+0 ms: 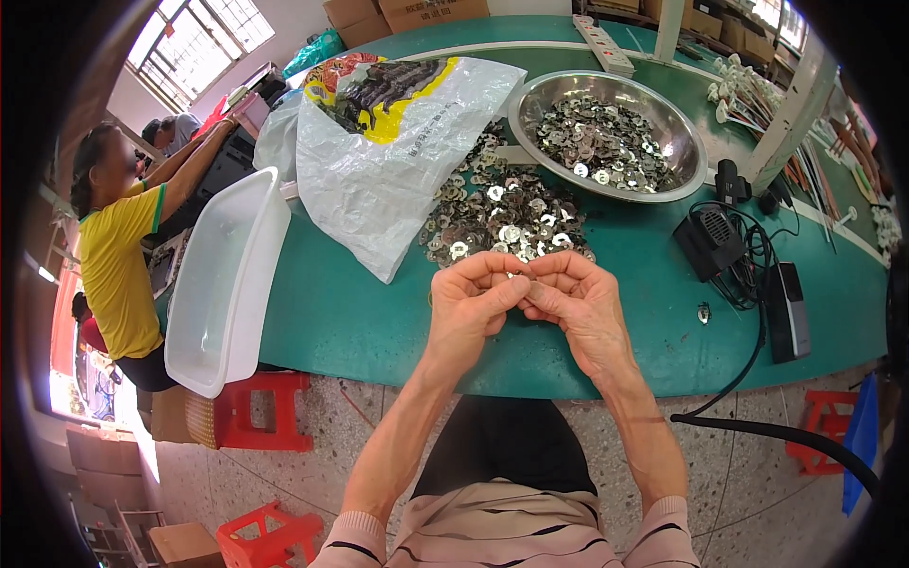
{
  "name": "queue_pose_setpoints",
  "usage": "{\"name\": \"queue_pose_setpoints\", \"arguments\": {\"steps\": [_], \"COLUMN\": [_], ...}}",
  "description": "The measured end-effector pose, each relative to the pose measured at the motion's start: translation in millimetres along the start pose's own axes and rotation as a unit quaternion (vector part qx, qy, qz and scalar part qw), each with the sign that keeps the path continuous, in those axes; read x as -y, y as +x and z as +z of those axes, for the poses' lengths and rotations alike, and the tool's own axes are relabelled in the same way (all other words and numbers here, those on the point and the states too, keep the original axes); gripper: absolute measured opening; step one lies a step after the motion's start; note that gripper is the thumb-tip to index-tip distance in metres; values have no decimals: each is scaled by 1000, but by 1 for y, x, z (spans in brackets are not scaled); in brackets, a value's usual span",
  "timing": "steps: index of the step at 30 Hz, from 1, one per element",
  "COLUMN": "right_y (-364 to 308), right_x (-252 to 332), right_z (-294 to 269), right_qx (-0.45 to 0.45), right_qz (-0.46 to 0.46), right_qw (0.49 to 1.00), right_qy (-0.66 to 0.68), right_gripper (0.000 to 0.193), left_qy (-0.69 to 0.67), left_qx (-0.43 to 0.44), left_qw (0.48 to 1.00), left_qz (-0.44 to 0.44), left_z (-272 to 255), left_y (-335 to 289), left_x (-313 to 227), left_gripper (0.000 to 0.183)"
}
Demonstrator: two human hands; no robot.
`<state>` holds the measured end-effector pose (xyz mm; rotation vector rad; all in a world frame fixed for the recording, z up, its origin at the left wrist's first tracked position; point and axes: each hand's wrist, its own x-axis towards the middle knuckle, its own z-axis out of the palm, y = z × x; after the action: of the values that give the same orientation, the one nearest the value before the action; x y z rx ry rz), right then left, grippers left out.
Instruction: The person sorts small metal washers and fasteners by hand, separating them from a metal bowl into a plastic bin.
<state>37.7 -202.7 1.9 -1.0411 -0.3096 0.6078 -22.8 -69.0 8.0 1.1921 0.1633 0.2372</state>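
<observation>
My left hand [466,305] and my right hand [579,301] meet over the near part of the green table [379,327]. Their thumbs and fingertips pinch together around a small shiny metal piece [514,275], mostly hidden by the fingers. Just beyond my fingers lies a loose heap of small, flat, silvery metal pieces [502,210], some ring-like with cut-outs. Behind it to the right, a steel bowl [684,142] holds many similar pieces. A white plastic bag [355,194] with a yellow and dark print lies left of the heap, covering part of it.
A long white tub [213,312] sits at the table's left edge. On the right are a black adapter [708,244], coiled cables, a grey-black box [788,312] and one loose metal piece [704,313]. A person in a yellow shirt [118,270] works at left. Red stools [270,535] stand below.
</observation>
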Motion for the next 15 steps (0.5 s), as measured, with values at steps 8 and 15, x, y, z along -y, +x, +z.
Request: {"name": "queue_pose_setpoints", "arguments": {"steps": [8,15], "right_y": [-1,4], "right_x": [6,2], "right_z": [3,4], "right_qx": [-105,-84], "right_qz": [-201,-238], "right_qw": [868,756], "right_qy": [-441,-604], "right_gripper": [16,16], "left_qy": [-357,-497], "left_qx": [15,3], "left_qw": [933,868], "left_qz": [-41,-22], "left_z": [-26,-32], "left_y": [7,11], "left_x": [1,4], "left_gripper": [9,10]}}
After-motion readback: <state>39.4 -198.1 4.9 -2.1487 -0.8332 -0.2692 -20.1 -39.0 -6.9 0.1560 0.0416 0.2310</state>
